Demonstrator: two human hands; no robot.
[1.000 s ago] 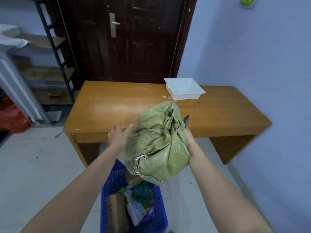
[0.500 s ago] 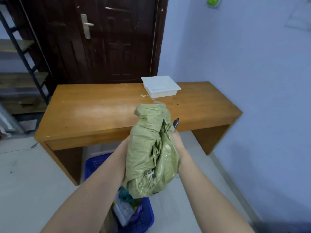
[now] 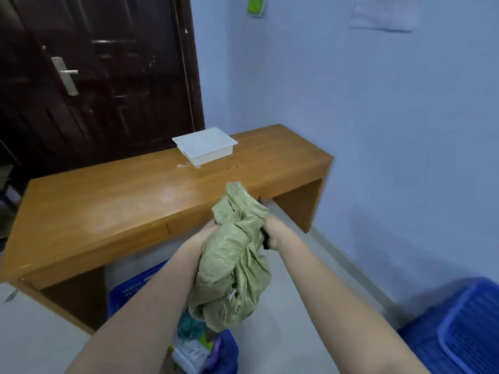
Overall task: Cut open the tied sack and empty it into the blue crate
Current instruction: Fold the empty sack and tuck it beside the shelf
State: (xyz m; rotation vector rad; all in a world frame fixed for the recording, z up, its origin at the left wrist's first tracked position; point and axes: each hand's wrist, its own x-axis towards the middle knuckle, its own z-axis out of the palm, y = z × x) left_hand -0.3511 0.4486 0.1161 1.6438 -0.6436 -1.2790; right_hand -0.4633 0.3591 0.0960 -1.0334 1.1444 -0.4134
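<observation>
A crumpled green woven sack [image 3: 235,260] hangs open end down in front of me, above the blue crate [image 3: 129,292] on the floor. My left hand [image 3: 209,230] grips the sack's upper left side and is mostly hidden behind the fabric. My right hand [image 3: 271,232] clutches the sack's upper right side together with a dark-handled cutter [image 3: 265,242], whose tip pokes out above the sack. Packets and a teal item [image 3: 194,338] lie in the crate below the sack's mouth.
A wooden table [image 3: 121,209] stands just ahead with a white tray [image 3: 205,145] and a scrap of white string [image 3: 184,166] on it. A second blue crate [image 3: 464,327] sits on the floor at the lower right by the blue wall. A dark door is behind the table.
My left hand has gone from open beside the sack to gripping it. Both hands have bunched the sack into a narrower bundle. My view has swung to the right, bringing the second crate in.
</observation>
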